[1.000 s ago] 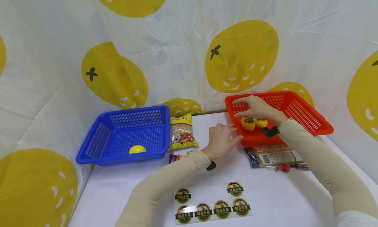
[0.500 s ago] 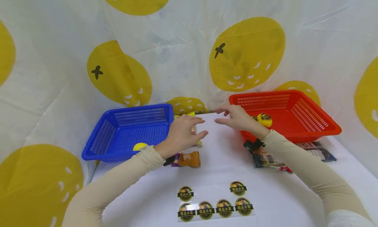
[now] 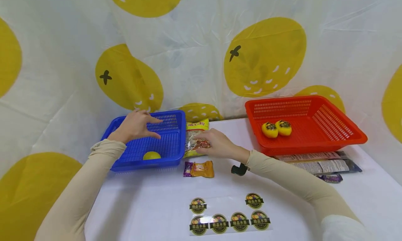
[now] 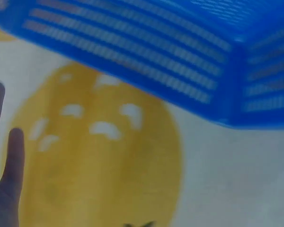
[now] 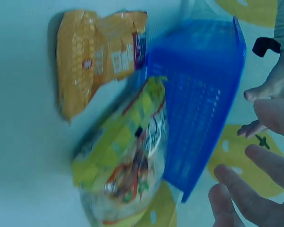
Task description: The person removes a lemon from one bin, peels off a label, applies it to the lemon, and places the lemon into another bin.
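Running this one remotely, and both hands just switched sides: a second ago they were over by the red basket (image 3: 314, 127), now the left grip (image 3: 133, 126) hangs over the blue basket (image 3: 172, 160) and the right grip (image 3: 221, 145) passes in front of the noodle bag (image 3: 191, 143). Both are released, fingers apart, nothing held, and I see no contact with the bag. I'd read that as the work moving to the blue side, with the pair of labelled yellow fruits (image 3: 284, 128) left side by side in the red one. The lone yellow fruit (image 3: 151, 155) sits near the blue basket's front wall, which hides its lower part. What shows is round, smooth and bright, no label on it that I can spot; can't vouch for the rest. The bag lies on the desk (image 3: 150, 199) just beside that basket, clear with yellow ends.
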Motion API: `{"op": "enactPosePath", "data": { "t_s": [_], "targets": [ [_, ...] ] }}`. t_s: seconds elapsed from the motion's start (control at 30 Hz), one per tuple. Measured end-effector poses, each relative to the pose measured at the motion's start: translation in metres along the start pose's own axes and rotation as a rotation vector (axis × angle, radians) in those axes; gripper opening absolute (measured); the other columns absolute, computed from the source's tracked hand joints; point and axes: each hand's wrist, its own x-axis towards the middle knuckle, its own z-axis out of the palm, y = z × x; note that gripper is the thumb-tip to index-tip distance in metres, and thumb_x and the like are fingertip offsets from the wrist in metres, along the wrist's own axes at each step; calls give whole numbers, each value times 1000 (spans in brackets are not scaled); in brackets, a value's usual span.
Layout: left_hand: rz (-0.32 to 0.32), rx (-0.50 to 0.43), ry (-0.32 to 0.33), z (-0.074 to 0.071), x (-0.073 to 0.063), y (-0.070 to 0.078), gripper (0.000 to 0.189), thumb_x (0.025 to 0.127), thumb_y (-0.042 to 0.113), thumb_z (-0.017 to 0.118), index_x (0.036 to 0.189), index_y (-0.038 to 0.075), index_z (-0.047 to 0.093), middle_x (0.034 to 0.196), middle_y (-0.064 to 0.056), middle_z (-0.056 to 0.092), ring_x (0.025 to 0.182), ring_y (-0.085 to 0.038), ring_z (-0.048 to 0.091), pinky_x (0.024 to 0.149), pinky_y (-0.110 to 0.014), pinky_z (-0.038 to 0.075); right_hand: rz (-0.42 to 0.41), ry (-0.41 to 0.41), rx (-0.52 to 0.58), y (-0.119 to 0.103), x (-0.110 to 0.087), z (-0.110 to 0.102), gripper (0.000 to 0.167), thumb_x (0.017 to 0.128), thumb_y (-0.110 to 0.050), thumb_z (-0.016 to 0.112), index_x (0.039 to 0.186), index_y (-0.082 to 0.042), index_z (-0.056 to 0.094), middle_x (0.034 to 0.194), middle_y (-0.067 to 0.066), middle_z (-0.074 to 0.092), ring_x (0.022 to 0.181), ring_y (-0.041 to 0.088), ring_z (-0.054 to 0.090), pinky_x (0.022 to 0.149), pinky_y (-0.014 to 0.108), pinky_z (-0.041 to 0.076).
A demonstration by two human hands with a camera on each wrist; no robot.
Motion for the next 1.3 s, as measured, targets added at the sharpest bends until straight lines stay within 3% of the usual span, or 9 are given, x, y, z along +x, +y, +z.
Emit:
{"op": "enactPosePath", "data": {
  "t_s": [0.1, 0.2, 0.27, 0.33, 0.47, 0.63, 0.73, 1.1, 1.3],
  "targets": [
    [-53, -23, -85, 7, -7, -15, 78, 65, 76, 79, 129, 31, 72, 100, -6, 77, 85, -24, 61, 82, -45, 52, -29, 28, -9, -8, 7, 11, 45, 92, -36, 75, 131, -15, 71, 130, 7, 73, 123, 28, 63, 106, 48, 48],
    [-113, -65, -176, 14, -12, -23, 80, 62, 79, 79, 127, 32, 73, 94, -5, 75, 73, -19, 51, 73, -39, 47, -35, 46, 4, -14, 12, 20, 45, 93, -36, 74, 133, -14, 70, 132, 8, 71, 129, 31, 60, 111, 51, 45],
    [-154, -114, -237, 17, -15, -25, 79, 62, 77, 81, 126, 32, 74, 101, -8, 77, 81, -23, 60, 80, -44, 52, -30, 53, 8, -17, 13, 24, 45, 94, -37, 74, 133, -15, 70, 133, 7, 71, 132, 32, 58, 113, 53, 42],
    [-194, -166, -282, 21, -17, -27, 74, 62, 70, 85, 124, 32, 75, 124, -10, 75, 106, -29, 66, 96, -53, 52, -25, 57, 12, -19, 13, 28, 45, 93, -37, 74, 132, -15, 70, 131, 7, 71, 131, 32, 58, 114, 53, 41],
    [-254, -316, -383, 32, -20, -29, 64, 68, 54, 91, 125, 27, 76, 138, -12, 68, 135, -40, 55, 110, -64, 42, -24, 54, 11, -21, 15, 34, 44, 94, -37, 74, 131, -16, 71, 129, 4, 72, 128, 27, 59, 114, 51, 39],
    [-229, -520, -491, 47, -24, -32, 58, 73, 33, 93, 123, 10, 75, 142, -16, 63, 140, -42, 51, 115, -61, 38, -30, 40, 17, -25, 17, 40, 43, 95, -38, 72, 132, -17, 70, 130, 4, 72, 128, 28, 58, 116, 53, 36],
    [-215, -577, -533, 52, -25, -32, 58, 74, 24, 93, 124, 3, 73, 143, -19, 61, 140, -42, 52, 115, -58, 39, -13, 39, 13, -27, 17, 41, 42, 95, -38, 71, 131, -17, 71, 130, 5, 71, 128, 29, 56, 114, 54, 37],
    [-149, -561, -644, 64, -10, -27, 54, 78, 8, 87, 128, 0, 69, 143, -20, 61, 135, -40, 57, 110, -50, 47, -7, 75, 19, -22, 16, 43, 37, 93, -37, 74, 122, -14, 77, 127, 10, 70, 126, 30, 54, 109, 52, 40],
    [-163, -549, -711, 62, -9, -21, 45, 77, -2, 85, 120, 3, 75, 123, -14, 75, 114, -27, 71, 105, -46, 53, -35, 88, 25, -24, 17, 43, 35, 93, -34, 75, 120, -12, 78, 125, 11, 71, 125, 31, 56, 108, 53, 39]
  ]
}}
